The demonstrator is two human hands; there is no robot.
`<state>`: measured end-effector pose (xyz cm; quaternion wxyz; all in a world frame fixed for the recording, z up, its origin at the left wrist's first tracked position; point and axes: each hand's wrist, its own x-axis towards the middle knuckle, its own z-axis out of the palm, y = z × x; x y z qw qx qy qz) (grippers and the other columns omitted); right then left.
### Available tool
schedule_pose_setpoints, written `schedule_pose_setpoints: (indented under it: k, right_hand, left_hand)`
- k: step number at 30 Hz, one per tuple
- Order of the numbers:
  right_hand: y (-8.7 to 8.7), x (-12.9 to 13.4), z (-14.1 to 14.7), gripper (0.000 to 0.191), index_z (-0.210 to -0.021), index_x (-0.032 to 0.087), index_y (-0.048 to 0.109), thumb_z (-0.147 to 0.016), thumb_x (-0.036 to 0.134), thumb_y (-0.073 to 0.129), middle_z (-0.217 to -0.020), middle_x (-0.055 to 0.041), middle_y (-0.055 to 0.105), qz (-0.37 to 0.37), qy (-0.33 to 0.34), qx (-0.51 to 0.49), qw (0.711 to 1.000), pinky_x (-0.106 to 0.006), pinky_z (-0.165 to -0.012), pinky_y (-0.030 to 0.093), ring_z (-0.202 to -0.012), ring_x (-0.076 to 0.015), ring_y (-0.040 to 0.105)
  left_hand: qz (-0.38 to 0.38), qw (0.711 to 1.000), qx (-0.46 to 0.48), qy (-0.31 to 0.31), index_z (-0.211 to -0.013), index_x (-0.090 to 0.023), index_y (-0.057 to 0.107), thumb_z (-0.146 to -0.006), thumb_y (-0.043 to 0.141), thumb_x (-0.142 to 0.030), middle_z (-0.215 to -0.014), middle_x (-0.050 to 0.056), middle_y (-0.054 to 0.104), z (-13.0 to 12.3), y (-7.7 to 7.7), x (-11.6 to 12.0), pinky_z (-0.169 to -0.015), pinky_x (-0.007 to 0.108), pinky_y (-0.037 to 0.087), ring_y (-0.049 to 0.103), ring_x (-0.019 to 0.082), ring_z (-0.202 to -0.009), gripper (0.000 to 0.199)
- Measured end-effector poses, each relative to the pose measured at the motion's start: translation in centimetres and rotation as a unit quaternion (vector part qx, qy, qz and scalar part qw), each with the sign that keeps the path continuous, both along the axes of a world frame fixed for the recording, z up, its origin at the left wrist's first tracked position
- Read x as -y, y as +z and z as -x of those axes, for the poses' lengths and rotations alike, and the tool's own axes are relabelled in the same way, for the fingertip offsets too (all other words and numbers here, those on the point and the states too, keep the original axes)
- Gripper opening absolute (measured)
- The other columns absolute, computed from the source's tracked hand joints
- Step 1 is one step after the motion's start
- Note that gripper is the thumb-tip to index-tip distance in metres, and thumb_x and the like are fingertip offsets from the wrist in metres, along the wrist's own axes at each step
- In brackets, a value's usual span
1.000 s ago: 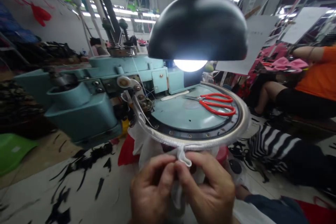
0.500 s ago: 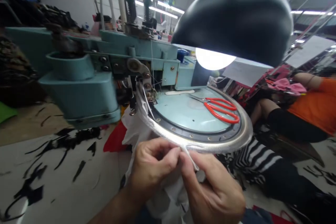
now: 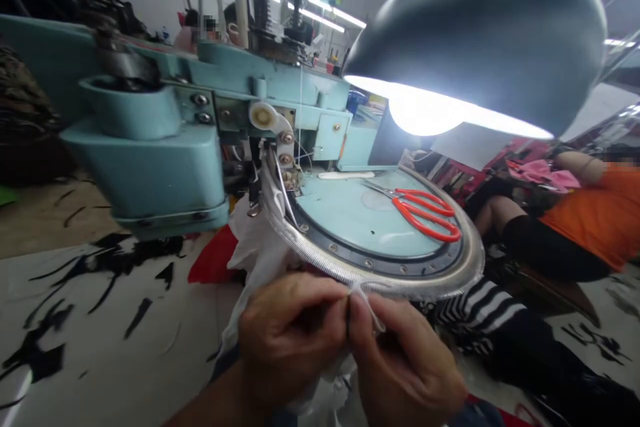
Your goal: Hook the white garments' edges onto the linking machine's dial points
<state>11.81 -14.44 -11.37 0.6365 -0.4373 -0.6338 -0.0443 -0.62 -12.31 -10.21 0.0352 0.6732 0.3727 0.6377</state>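
Observation:
My left hand [image 3: 293,340] and my right hand [image 3: 403,360] meet just below the front of a toothed metal needle ring [image 3: 400,287], which circles a dial on a pale blue linking machine [image 3: 150,167]. Between their fingertips they pinch a small fold of thin white fabric [image 3: 367,307]. More of this white fabric [image 3: 255,257] hangs from the ring at the left and bunches under my hands. Red-handled scissors [image 3: 425,213] lie on the dial's pale blue plate [image 3: 360,213], out of reach of my fingers.
A black dome lamp [image 3: 475,33] hangs close above the dial. Red cloth [image 3: 213,257] lies below the ring. Black scraps [image 3: 110,260] cover a white surface at the left. A co-worker in an orange top [image 3: 595,213] sits at the right, beside striped cloth [image 3: 480,310].
The view has tilted and swung, so the lamp looms larger at the upper right. My hands have come closer together, and both still pinch the white fabric at the ring.

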Motion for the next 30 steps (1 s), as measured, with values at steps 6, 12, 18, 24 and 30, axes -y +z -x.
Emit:
schedule_pose_setpoints:
  k: [6, 12, 18, 24, 30]
  right_hand:
    - [-0.3, 0.3, -0.3, 0.013, -0.091, 0.018, 0.075, -0.079, 0.012, 0.077, -0.077, 0.0019, 0.075, -0.007, -0.015, 0.013, 1.000, -0.020, -0.067, 0.054, -0.064, -0.0116, 0.070]
    - [-0.5, 1.0, -0.2, 0.022, -0.099, 0.015, 0.076, -0.080, 0.005, 0.074, -0.083, -0.0032, 0.075, -0.027, -0.003, -0.014, 1.000, -0.023, -0.069, 0.057, -0.073, -0.0142, 0.071]
    - [0.4, 0.6, -0.3, 0.029, -0.101, 0.015, 0.074, -0.076, 0.000, 0.074, -0.080, -0.0032, 0.073, -0.035, 0.025, 0.040, 0.998, -0.024, -0.064, 0.057, -0.068, -0.0139, 0.069]
    - [0.7, 0.5, 0.0, 0.028, -0.099, 0.015, 0.073, -0.076, -0.001, 0.074, -0.079, -0.0041, 0.074, -0.052, 0.030, 0.038, 0.997, -0.025, -0.066, 0.058, -0.070, -0.0144, 0.069]
    - [-0.2, 0.2, 0.4, 0.028, -0.100, 0.016, 0.073, -0.076, 0.001, 0.075, -0.082, -0.0033, 0.074, -0.058, 0.001, 0.013, 0.998, -0.026, -0.068, 0.058, -0.071, -0.0143, 0.069]
  left_hand:
    - [-0.007, 0.999, 0.026, -0.026, -0.084, -0.019, 0.070, -0.078, 0.070, -0.008, -0.068, -0.004, 0.072, -0.1, -1.0, -0.6, -0.060, 0.014, 0.053, 0.066, 0.008, -0.057, 0.012]
    - [0.198, 0.974, 0.040, -0.105, -0.073, -0.017, 0.072, -0.083, 0.069, -0.018, -0.060, -0.003, 0.070, 0.8, 0.3, -0.3, -0.045, 0.017, 0.048, 0.061, 0.010, -0.047, 0.010]
    - [-0.078, 0.982, -0.171, -0.021, -0.089, -0.018, 0.070, -0.080, 0.074, -0.011, -0.076, 0.000, 0.068, 3.2, 3.1, -0.7, -0.074, 0.026, 0.054, 0.062, 0.014, -0.074, 0.012]
    - [-0.070, 0.948, -0.268, -0.157, -0.101, -0.018, 0.071, -0.086, 0.065, -0.007, -0.090, 0.005, 0.065, 4.9, 5.2, -2.4, -0.078, 0.030, 0.053, 0.059, 0.017, -0.089, 0.019]
    - [-0.081, 0.949, -0.266, -0.145, -0.098, -0.016, 0.071, -0.083, 0.070, -0.009, -0.089, 0.005, 0.065, 4.6, 5.0, -2.5, -0.079, 0.031, 0.054, 0.061, 0.018, -0.090, 0.017]
